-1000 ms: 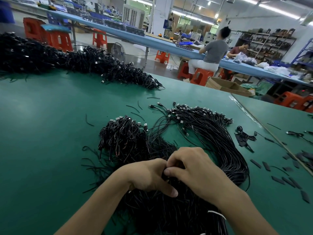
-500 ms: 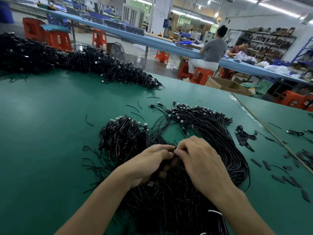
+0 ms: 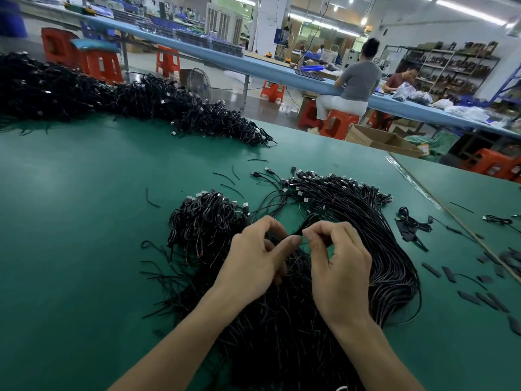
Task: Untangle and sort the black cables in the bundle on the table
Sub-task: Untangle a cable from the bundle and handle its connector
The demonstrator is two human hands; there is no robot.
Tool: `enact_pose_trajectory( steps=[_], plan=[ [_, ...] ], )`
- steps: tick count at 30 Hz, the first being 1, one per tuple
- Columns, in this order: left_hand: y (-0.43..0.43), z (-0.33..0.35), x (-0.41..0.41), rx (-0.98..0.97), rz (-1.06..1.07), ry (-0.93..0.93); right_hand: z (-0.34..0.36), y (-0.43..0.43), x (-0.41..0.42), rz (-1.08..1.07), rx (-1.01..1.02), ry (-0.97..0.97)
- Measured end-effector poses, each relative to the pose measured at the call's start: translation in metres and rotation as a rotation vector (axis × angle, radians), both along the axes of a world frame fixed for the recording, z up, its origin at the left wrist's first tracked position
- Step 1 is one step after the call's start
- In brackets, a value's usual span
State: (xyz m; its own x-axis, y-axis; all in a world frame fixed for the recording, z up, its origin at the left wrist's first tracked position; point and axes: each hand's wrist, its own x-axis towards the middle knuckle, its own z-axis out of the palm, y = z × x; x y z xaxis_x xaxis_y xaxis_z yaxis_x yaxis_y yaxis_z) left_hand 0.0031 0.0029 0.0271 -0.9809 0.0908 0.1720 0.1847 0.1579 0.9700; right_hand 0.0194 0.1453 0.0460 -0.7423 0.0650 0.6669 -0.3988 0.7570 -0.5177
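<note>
Cables (image 3: 282, 334) mid-untangling: left hand (image 3: 253, 266), right hand (image 3: 338, 272) both pinching strand (image 3: 306, 222); next, likely draw it free

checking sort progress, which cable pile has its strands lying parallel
The fanned bundle right of the right hand: strands sweep in one arc; the looped clump and far heap are tangled.

Head view looks forward-down, close over table (image 3: 70, 221).

Black cables (image 3: 296, 320), green table (image 3: 70, 235), orange, perhaps red, stools (image 3: 337, 125).
</note>
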Motion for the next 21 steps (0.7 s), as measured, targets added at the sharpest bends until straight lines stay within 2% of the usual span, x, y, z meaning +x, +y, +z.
enact_pose_trajectory(
  steps=[4, 6, 9, 12, 15, 21],
  plan=[
    [0.012, 0.007, 0.006, 0.327, -0.107, -0.202, 0.0, -0.008, 0.0, -0.038, -0.189, 0.036],
    [0.018, 0.01, 0.009, 0.51, -0.125, -0.332, -0.004, -0.015, 0.001, -0.065, -0.361, -0.017],
    [0.024, 0.011, 0.01, 0.637, -0.104, -0.402, -0.012, -0.023, 0.004, 0.01, -0.563, -0.134],
    [0.019, 0.015, 0.009, 0.774, -0.084, -0.372, -0.016, -0.03, 0.012, 0.197, -0.541, -0.206],
    [0.013, 0.021, 0.008, 0.897, -0.153, -0.322, -0.012, -0.028, 0.014, 0.328, -0.494, -0.257],
    [0.007, 0.018, 0.004, 0.82, -0.286, -0.236, 0.006, -0.013, 0.007, 0.436, -0.462, -0.399]
  ],
)
